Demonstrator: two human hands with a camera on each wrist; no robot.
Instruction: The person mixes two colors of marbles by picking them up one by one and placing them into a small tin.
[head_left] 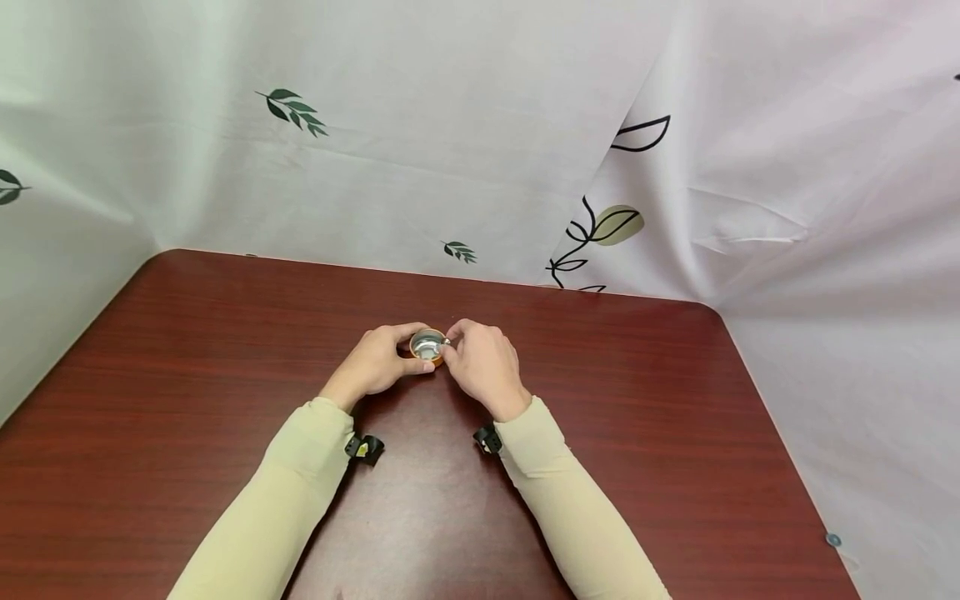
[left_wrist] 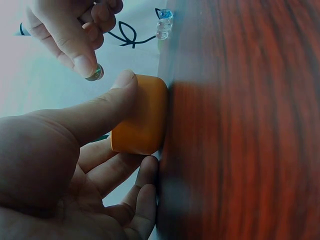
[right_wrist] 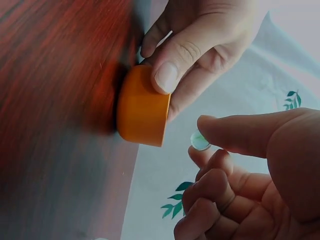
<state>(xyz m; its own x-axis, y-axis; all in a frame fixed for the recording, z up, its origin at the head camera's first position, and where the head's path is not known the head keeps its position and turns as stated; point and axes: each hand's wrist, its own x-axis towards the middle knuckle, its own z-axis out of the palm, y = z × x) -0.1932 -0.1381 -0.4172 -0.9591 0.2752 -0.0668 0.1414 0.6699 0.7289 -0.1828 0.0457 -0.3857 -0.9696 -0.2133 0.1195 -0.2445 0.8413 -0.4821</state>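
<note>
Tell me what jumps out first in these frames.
Two hands meet mid-table over a small orange cup standing on the dark red table. The left hand grips the cup at its rim, thumb on its side, while the right hand pinches a small round shiny thing just beside the cup's opening. White cloth with leaf prints hangs behind.

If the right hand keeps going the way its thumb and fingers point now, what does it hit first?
Most likely the orange cup, at its open rim. The right hand pinches a small glassy bead just short of that rim, while the left hand grips the cup; the remaining gap is hard to judge.
</note>
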